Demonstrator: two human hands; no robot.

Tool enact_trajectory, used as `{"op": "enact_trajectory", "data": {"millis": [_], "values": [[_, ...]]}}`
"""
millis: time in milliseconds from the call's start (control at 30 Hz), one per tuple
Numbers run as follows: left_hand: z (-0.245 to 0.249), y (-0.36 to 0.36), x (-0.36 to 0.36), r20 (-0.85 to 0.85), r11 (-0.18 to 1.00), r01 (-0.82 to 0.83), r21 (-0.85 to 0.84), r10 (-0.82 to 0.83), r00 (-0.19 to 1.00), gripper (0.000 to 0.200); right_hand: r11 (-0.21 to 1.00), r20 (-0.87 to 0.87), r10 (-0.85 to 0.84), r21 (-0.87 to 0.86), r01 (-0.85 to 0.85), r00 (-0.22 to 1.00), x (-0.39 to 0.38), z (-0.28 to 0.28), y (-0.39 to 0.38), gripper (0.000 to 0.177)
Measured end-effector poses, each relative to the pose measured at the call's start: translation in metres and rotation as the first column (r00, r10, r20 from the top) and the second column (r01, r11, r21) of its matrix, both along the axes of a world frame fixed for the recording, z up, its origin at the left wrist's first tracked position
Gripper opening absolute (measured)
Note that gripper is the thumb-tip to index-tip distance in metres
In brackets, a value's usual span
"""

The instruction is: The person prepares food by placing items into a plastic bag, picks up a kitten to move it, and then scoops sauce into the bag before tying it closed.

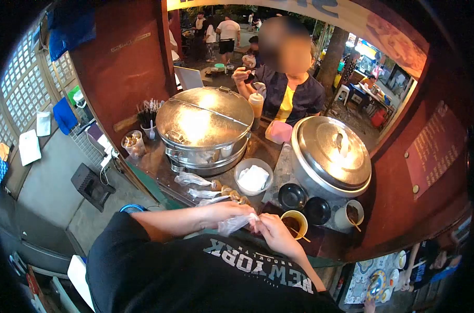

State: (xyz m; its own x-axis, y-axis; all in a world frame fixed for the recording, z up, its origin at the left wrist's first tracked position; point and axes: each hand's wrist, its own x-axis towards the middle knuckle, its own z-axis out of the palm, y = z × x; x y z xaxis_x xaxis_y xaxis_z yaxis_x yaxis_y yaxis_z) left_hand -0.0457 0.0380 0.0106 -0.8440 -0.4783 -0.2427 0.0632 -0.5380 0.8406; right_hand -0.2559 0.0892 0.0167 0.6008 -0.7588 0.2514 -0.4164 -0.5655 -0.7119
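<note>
Close to my body, both hands are closed on a small clear plastic bag [233, 225]. My left hand [224, 211] grips it from the left, and my right hand [277, 233] pinches its end on the right. What the bag contains is hidden. Just beyond my left hand, several knotted plastic bags [194, 180] with brown contents lie in a row on the counter. By my right hand stands a yellow-rimmed tub [294, 223] of dark sauce with a wooden stick in it. A clear bowl [253, 176] holding white plastic or tissue sits ahead.
A round metal steamer [205, 128] and a lidded pot [332, 154] fill the counter's back. Two black bowls [292, 196], a white tub [348, 214], a sauce bottle [256, 107] and a pink container [278, 131] stand around them. A person [289, 88] faces me across the counter.
</note>
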Motion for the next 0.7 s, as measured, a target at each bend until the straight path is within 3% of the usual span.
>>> {"op": "enact_trajectory", "data": {"millis": [33,133,167,200,233,267,300,400,467,500,600,700], "values": [[-0.008,0.002,-0.001,-0.111,0.999,-0.028,0.035,0.032,0.993,0.042,1.000,0.025,-0.018,-0.007,0.019,1.000,-0.003,-0.008,-0.001,0.010],[-0.026,0.014,-0.014,-0.128,0.972,-0.185,-0.147,0.167,0.978,0.048,0.995,0.117,-0.097,0.041,0.093,0.988,-0.003,-0.018,-0.006,0.011],[-0.031,0.010,-0.016,0.023,0.730,-0.065,-0.680,0.110,0.994,0.046,0.990,0.151,-0.130,0.069,0.121,0.980,-0.001,-0.019,-0.006,0.012],[-0.036,0.006,-0.018,0.118,0.240,0.060,-0.969,0.237,0.964,0.044,0.989,0.171,-0.135,0.086,0.121,0.976,0.000,-0.021,-0.005,0.012],[-0.025,0.009,-0.017,0.159,-0.062,0.202,-0.977,0.418,0.895,0.042,0.987,0.192,-0.139,0.101,0.121,0.972,0.002,-0.022,-0.004,0.013],[-0.012,0.012,-0.015,0.128,-0.323,0.378,-0.868,0.589,0.798,0.041,0.986,0.212,-0.142,0.118,0.119,0.967,0.003,-0.024,-0.003,0.013],[-0.008,0.010,-0.013,0.149,-0.270,0.372,-0.888,0.598,0.788,0.033,0.978,0.090,-0.147,0.161,0.131,0.985,-0.001,-0.025,-0.003,0.015],[0.008,0.006,-0.010,0.233,-0.084,0.342,-0.936,0.581,0.780,0.027,0.981,0.046,-0.098,0.174,0.089,0.994,-0.002,-0.019,-0.006,0.015],[0.027,0.007,-0.007,0.321,0.074,0.329,-0.941,0.494,0.808,0.029,0.996,-0.107,-0.086,-0.028,0.084,0.991,0.000,-0.009,-0.006,0.012],[0.021,0.002,-0.005,0.162,-0.109,0.251,-0.962,0.513,0.843,0.032,0.989,-0.185,-0.091,-0.128,0.068,0.978,-0.001,-0.007,-0.005,0.012],[0.017,0.001,0.002,0.251,-0.007,0.306,-0.952,0.552,0.795,0.034,0.990,-0.188,-0.100,-0.118,0.078,0.977,0.003,-0.023,-0.007,0.011],[0.030,0.005,0.005,0.293,-0.018,0.388,-0.922,0.624,0.724,0.035,0.980,-0.172,-0.130,-0.171,0.100,0.976,0.006,-0.028,-0.007,0.010]]}}
